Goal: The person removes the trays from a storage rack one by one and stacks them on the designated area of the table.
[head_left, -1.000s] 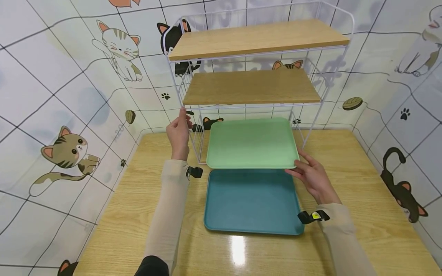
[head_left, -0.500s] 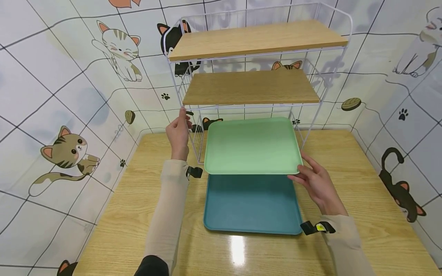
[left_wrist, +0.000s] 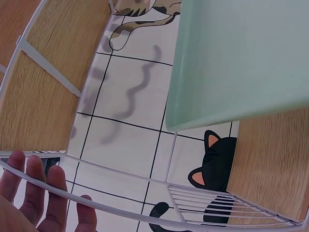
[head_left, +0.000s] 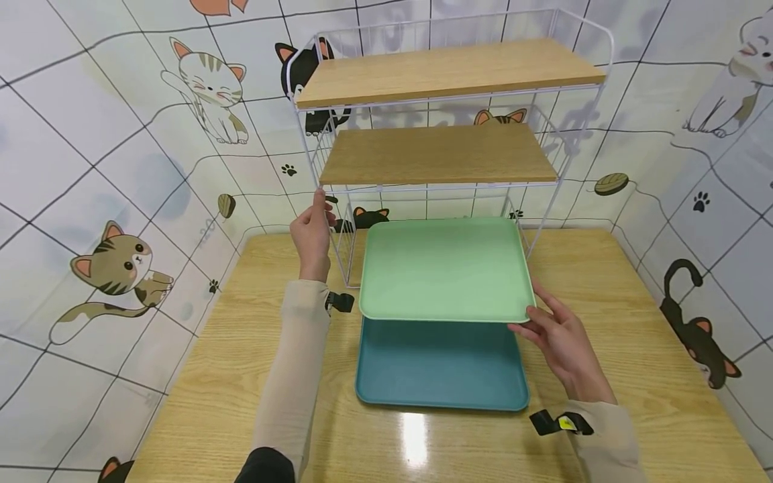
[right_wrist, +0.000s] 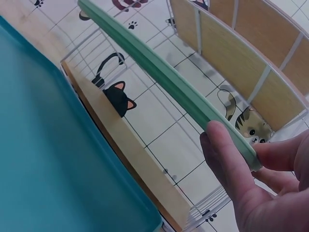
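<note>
My right hand [head_left: 568,342] pinches the front right corner of a light green tray [head_left: 447,268], thumb on top and fingers beneath. The right wrist view shows this green tray [right_wrist: 178,87] edge-on, raised above the shelf's bottom board [right_wrist: 130,150]. Its far part reaches under the middle board of a white wire shelf rack [head_left: 435,153]. My left hand [head_left: 313,231] holds the rack's left front post below that board; in the left wrist view its fingers [left_wrist: 55,188] curl behind the white wire. A teal tray [head_left: 441,369] lies on the table, its back part hidden under the green one.
The rack's top wooden board [head_left: 453,70] is above the middle one. Wire side panels [left_wrist: 203,203] close the rack's ends. Tiled walls with printed cats [head_left: 127,261] stand behind and on both sides of the wooden table [head_left: 241,376].
The green tray has come out toward me with my right hand, covering more of the teal tray. My left hand stays on the rack post.
</note>
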`<state>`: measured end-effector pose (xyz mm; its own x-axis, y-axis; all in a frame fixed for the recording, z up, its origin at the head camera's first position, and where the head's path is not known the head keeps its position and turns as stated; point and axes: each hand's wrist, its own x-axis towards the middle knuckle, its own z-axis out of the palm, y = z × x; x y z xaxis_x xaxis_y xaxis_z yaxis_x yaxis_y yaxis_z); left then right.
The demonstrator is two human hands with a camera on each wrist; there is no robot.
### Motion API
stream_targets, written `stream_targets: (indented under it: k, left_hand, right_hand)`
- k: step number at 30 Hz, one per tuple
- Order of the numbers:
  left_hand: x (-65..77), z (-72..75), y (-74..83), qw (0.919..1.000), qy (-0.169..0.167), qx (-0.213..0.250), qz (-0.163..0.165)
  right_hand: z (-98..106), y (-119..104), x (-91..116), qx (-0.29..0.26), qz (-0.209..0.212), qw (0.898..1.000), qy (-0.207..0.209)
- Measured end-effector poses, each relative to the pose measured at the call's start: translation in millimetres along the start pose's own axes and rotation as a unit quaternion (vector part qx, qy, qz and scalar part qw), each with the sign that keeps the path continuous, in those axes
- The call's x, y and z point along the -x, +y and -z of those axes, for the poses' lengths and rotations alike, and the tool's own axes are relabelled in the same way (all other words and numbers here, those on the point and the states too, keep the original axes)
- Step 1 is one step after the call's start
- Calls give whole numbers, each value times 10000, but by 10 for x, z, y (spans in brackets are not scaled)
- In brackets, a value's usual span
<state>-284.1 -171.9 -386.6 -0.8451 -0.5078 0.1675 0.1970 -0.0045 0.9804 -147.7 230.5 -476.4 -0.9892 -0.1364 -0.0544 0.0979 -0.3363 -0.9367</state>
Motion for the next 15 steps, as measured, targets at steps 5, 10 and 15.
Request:
stream_targets:
  k: [5, 10, 15]
  left_hand:
    - [-5, 4, -7, 10000, -6, 22, 32]
    - [-20, 2, -25, 9999, 3, 102, 35]
    - [-15, 1, -20, 9999, -10, 144, 34]
  right_hand:
    - [-5, 38, 87, 25, -3, 10000, 25]
    - [-9, 75, 163, 29, 69, 10000, -4]
    - [11, 122, 238, 68, 132, 9999, -68]
